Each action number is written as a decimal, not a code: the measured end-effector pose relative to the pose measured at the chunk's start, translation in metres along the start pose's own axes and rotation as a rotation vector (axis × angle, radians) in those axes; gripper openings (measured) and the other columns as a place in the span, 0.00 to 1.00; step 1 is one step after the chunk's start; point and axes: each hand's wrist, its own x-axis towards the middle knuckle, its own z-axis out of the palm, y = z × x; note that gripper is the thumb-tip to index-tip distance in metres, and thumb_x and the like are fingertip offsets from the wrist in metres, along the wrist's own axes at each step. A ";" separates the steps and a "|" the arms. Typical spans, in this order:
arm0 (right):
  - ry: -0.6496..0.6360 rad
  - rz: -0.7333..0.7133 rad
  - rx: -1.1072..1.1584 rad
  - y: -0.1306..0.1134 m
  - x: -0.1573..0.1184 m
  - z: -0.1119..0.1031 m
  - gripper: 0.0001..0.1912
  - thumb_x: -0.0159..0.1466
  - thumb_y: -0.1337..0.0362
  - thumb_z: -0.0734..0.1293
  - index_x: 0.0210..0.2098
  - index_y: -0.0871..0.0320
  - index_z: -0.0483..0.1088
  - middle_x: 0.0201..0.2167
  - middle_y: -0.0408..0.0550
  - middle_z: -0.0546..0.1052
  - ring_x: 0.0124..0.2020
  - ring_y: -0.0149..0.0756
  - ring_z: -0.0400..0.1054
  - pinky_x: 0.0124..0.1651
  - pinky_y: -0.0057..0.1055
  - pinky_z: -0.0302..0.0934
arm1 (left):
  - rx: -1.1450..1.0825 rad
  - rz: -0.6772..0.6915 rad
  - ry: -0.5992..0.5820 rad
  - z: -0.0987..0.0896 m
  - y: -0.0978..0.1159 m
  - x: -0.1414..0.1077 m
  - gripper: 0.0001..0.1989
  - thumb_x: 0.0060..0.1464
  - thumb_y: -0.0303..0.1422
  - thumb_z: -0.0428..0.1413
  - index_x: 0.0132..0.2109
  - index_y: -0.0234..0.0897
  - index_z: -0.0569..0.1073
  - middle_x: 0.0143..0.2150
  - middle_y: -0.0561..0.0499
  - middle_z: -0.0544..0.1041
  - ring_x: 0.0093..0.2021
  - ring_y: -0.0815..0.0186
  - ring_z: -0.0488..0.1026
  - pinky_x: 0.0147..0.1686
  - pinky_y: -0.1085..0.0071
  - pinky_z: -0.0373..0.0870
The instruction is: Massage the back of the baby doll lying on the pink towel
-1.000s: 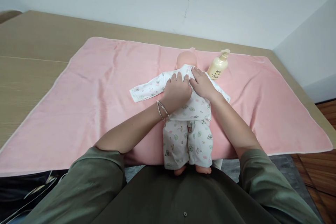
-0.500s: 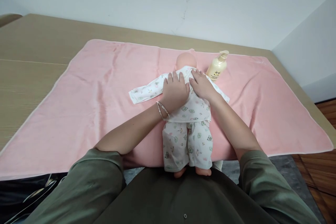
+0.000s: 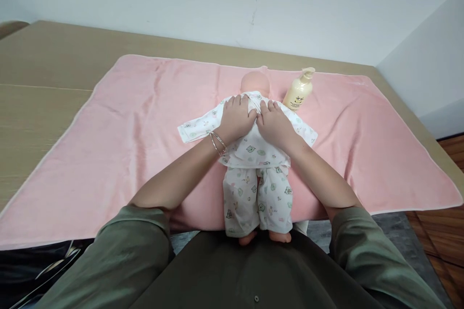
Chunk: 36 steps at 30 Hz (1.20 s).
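Observation:
A baby doll in a white printed top and trousers (image 3: 241,198) lies on a pink blanket (image 3: 108,154), its bare head (image 3: 255,83) away from me and its feet at the near edge. Both my hands rest on the upper part of the top. My left hand (image 3: 237,118), with bangles at the wrist, lies on the left side, fingers pointing away. Beside it my right hand (image 3: 276,125) lies on the right side with its fingers slightly apart. The thumbs nearly meet in the middle. Neither hand holds anything.
Right of the doll's head, a cream pump bottle (image 3: 299,91) is on the blanket. The blanket covers much of a wooden table (image 3: 43,72), which stands by a white wall. A dark object is under the table at the lower left.
My left hand has shifted slightly left, and my right hand slightly left and nearer to me. The top's fabric lies a little differently under them.

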 end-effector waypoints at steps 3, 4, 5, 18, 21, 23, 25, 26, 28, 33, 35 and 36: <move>-0.038 0.000 0.088 0.010 0.010 -0.002 0.34 0.77 0.62 0.53 0.77 0.74 0.50 0.78 0.70 0.54 0.80 0.59 0.45 0.80 0.54 0.45 | -0.001 -0.004 0.017 0.004 0.003 -0.004 0.26 0.66 0.34 0.46 0.66 0.26 0.68 0.61 0.30 0.75 0.64 0.41 0.70 0.66 0.41 0.64; -0.041 -0.004 0.103 0.014 0.014 -0.001 0.35 0.76 0.61 0.53 0.78 0.73 0.49 0.79 0.68 0.53 0.81 0.59 0.44 0.80 0.55 0.44 | 0.005 -0.006 0.013 0.004 0.004 -0.004 0.27 0.66 0.34 0.46 0.67 0.26 0.67 0.61 0.30 0.75 0.64 0.41 0.69 0.67 0.41 0.63; -0.038 -0.013 0.110 0.017 0.017 0.000 0.35 0.76 0.61 0.54 0.78 0.72 0.49 0.79 0.68 0.52 0.81 0.59 0.43 0.80 0.55 0.43 | 0.013 -0.010 0.007 0.004 0.005 -0.004 0.28 0.66 0.35 0.45 0.68 0.25 0.67 0.62 0.29 0.75 0.64 0.41 0.69 0.67 0.42 0.63; 0.129 -0.087 0.093 0.026 0.025 0.020 0.35 0.74 0.59 0.54 0.76 0.70 0.54 0.76 0.68 0.60 0.77 0.62 0.52 0.76 0.62 0.48 | 0.006 -0.006 -0.002 0.000 0.004 -0.004 0.27 0.66 0.34 0.44 0.67 0.25 0.68 0.61 0.29 0.76 0.63 0.42 0.69 0.67 0.44 0.64; 0.109 -0.081 0.081 0.024 0.025 0.018 0.35 0.74 0.59 0.55 0.75 0.72 0.55 0.76 0.71 0.60 0.77 0.63 0.52 0.76 0.60 0.48 | 0.018 -0.007 0.006 0.000 0.004 -0.004 0.28 0.66 0.34 0.44 0.68 0.25 0.67 0.62 0.30 0.75 0.63 0.43 0.70 0.67 0.45 0.64; 0.089 -0.077 0.069 0.023 0.024 0.017 0.35 0.75 0.59 0.55 0.75 0.74 0.54 0.76 0.72 0.59 0.77 0.64 0.52 0.77 0.59 0.48 | 0.033 -0.010 -0.005 -0.001 0.004 -0.004 0.29 0.67 0.35 0.44 0.69 0.24 0.67 0.63 0.30 0.75 0.63 0.44 0.70 0.68 0.47 0.64; 0.085 -0.076 0.062 0.022 0.024 0.015 0.35 0.75 0.60 0.55 0.75 0.74 0.54 0.76 0.72 0.59 0.77 0.64 0.53 0.77 0.59 0.48 | 0.041 -0.018 -0.021 -0.002 0.005 -0.004 0.29 0.67 0.35 0.44 0.69 0.22 0.66 0.64 0.29 0.74 0.65 0.45 0.70 0.69 0.49 0.63; 0.088 -0.075 0.061 0.021 0.024 0.015 0.35 0.74 0.60 0.55 0.75 0.73 0.55 0.76 0.71 0.59 0.77 0.63 0.53 0.77 0.59 0.48 | 0.040 -0.021 -0.028 -0.003 0.005 -0.003 0.29 0.67 0.35 0.45 0.69 0.21 0.66 0.64 0.29 0.75 0.65 0.45 0.70 0.69 0.49 0.63; 0.093 -0.068 0.061 0.020 0.023 0.015 0.35 0.74 0.60 0.55 0.75 0.72 0.55 0.75 0.71 0.60 0.77 0.63 0.53 0.76 0.60 0.48 | 0.035 -0.016 -0.031 -0.004 0.005 -0.003 0.29 0.67 0.34 0.45 0.68 0.22 0.67 0.62 0.29 0.75 0.64 0.45 0.71 0.68 0.48 0.64; 0.103 -0.072 0.050 0.022 0.023 0.017 0.34 0.74 0.60 0.54 0.75 0.74 0.55 0.75 0.72 0.61 0.76 0.63 0.54 0.76 0.58 0.49 | 0.038 -0.012 -0.026 -0.003 0.003 -0.003 0.28 0.66 0.35 0.45 0.67 0.24 0.68 0.60 0.30 0.77 0.61 0.45 0.72 0.66 0.49 0.66; 0.128 -0.088 0.062 0.024 0.024 0.020 0.34 0.74 0.60 0.54 0.75 0.72 0.55 0.74 0.71 0.62 0.76 0.63 0.54 0.76 0.60 0.50 | 0.026 -0.007 -0.012 -0.001 0.002 -0.003 0.28 0.66 0.35 0.44 0.67 0.25 0.69 0.60 0.31 0.77 0.61 0.45 0.72 0.65 0.49 0.66; 0.136 -0.094 0.071 0.025 0.025 0.021 0.34 0.74 0.60 0.54 0.75 0.71 0.55 0.74 0.70 0.62 0.76 0.63 0.54 0.75 0.61 0.50 | 0.018 -0.004 -0.003 0.000 0.001 -0.003 0.28 0.66 0.35 0.45 0.67 0.26 0.69 0.60 0.31 0.77 0.61 0.45 0.72 0.65 0.49 0.66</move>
